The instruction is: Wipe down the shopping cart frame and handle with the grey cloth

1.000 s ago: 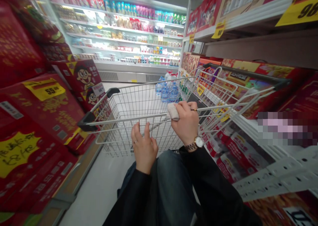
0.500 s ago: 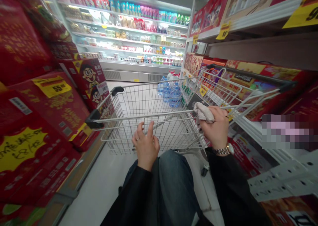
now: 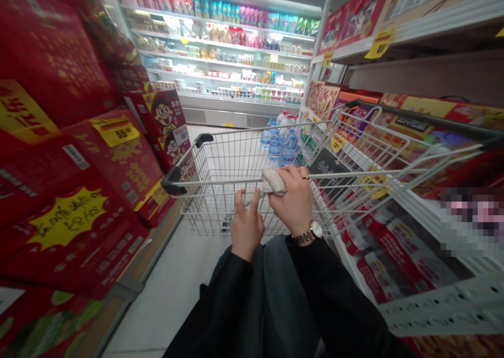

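Observation:
My right hand [image 3: 289, 200] is closed around the bar of a wire shopping cart [image 3: 220, 180], with a crumpled beige cloth [image 3: 272, 181] pressed between palm and bar. A ring and a gold-toned wristwatch [image 3: 313, 230] show on that hand and wrist. Just below the bar, my left hand [image 3: 247, 227] rises with its fingers spread. It holds nothing and sits close to the wire basket. Black sleeves cover both forearms, and denim-clad legs show beneath them.
Red gift boxes [image 3: 59, 59] are stacked along the left. Shelves of boxed goods [image 3: 413, 127] with yellow price tags line the right. Bottled water [image 3: 285, 148] shows through the far end of the cart. A lit chilled display [image 3: 220, 59] stands ahead, beyond a pale floor [image 3: 161, 305].
My right hand and the cloth have swung left in the picture, back from further right. The shelves and cart have shifted rightward in view, and my left hand has moved slightly right.

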`<state>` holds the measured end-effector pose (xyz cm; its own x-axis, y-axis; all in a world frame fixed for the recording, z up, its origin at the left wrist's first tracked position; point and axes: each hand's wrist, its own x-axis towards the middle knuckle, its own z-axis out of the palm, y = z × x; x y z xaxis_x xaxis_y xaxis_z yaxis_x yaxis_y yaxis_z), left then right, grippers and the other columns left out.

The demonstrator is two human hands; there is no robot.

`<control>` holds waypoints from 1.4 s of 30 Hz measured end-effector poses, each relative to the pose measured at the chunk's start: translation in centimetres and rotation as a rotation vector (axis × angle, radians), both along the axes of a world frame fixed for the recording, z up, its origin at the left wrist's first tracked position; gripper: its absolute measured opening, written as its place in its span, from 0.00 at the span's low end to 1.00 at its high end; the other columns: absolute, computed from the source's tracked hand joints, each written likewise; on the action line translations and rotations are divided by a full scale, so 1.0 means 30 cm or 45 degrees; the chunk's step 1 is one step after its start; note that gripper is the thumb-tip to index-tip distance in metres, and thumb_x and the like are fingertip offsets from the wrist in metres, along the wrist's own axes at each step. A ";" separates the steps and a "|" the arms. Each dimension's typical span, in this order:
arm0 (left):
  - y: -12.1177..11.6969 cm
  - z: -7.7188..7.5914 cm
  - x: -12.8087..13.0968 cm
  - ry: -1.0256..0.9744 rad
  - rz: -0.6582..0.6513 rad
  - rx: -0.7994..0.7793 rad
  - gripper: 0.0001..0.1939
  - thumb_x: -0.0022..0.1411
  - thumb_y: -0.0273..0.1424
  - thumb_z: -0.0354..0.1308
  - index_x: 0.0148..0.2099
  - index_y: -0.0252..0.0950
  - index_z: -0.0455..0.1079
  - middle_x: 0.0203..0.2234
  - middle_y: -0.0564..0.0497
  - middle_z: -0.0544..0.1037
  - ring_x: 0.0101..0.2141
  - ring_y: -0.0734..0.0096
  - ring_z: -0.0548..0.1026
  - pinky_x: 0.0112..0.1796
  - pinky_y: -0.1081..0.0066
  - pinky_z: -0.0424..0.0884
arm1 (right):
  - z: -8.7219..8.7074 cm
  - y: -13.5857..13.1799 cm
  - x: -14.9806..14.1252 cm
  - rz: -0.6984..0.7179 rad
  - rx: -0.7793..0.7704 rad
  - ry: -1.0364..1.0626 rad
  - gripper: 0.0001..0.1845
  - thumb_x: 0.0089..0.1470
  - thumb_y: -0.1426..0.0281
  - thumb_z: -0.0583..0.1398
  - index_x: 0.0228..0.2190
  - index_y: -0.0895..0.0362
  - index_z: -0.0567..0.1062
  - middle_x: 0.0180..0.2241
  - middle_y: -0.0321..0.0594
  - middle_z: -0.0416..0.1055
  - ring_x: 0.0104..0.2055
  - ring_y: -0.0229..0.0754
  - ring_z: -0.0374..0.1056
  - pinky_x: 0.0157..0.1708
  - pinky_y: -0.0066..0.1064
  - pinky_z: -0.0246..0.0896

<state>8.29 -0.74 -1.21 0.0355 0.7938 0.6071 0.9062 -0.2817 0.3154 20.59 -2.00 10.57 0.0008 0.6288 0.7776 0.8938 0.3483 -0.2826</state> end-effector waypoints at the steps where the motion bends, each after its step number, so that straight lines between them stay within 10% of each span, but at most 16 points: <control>1: 0.004 -0.004 -0.015 0.040 -0.009 -0.002 0.36 0.63 0.25 0.53 0.71 0.46 0.53 0.68 0.38 0.51 0.38 0.66 0.78 0.29 0.68 0.75 | 0.002 -0.001 -0.005 0.005 -0.007 0.002 0.08 0.54 0.71 0.62 0.38 0.53 0.78 0.39 0.41 0.73 0.45 0.49 0.61 0.44 0.39 0.60; 11: 0.025 -0.044 -0.126 0.052 -0.072 0.069 0.40 0.62 0.27 0.54 0.73 0.38 0.45 0.68 0.37 0.59 0.43 0.61 0.79 0.37 0.65 0.78 | 0.044 -0.024 0.139 -0.245 -0.009 0.003 0.07 0.53 0.69 0.61 0.36 0.54 0.79 0.38 0.42 0.73 0.43 0.49 0.62 0.43 0.39 0.58; 19: 0.013 -0.036 -0.044 -0.206 -0.096 0.055 0.41 0.61 0.26 0.55 0.72 0.35 0.44 0.67 0.33 0.56 0.49 0.56 0.78 0.37 0.65 0.79 | 0.036 0.037 -0.120 -0.108 -0.072 -0.082 0.03 0.52 0.70 0.63 0.32 0.54 0.76 0.39 0.44 0.72 0.45 0.51 0.61 0.40 0.39 0.58; 32: 0.054 -0.031 -0.384 -0.241 0.221 0.120 0.36 0.63 0.27 0.55 0.72 0.36 0.50 0.69 0.33 0.53 0.40 0.62 0.79 0.35 0.62 0.79 | 0.031 0.035 -0.110 0.043 -0.161 -0.037 0.06 0.54 0.69 0.62 0.36 0.53 0.78 0.39 0.41 0.73 0.45 0.49 0.61 0.40 0.36 0.58; 42: 0.047 -0.018 -0.428 -0.281 0.098 -0.041 0.40 0.53 0.20 0.53 0.69 0.39 0.53 0.67 0.37 0.56 0.42 0.62 0.79 0.36 0.63 0.79 | 0.010 0.080 -0.274 0.114 -0.120 -0.103 0.06 0.52 0.70 0.61 0.34 0.55 0.76 0.39 0.44 0.71 0.45 0.50 0.60 0.43 0.40 0.59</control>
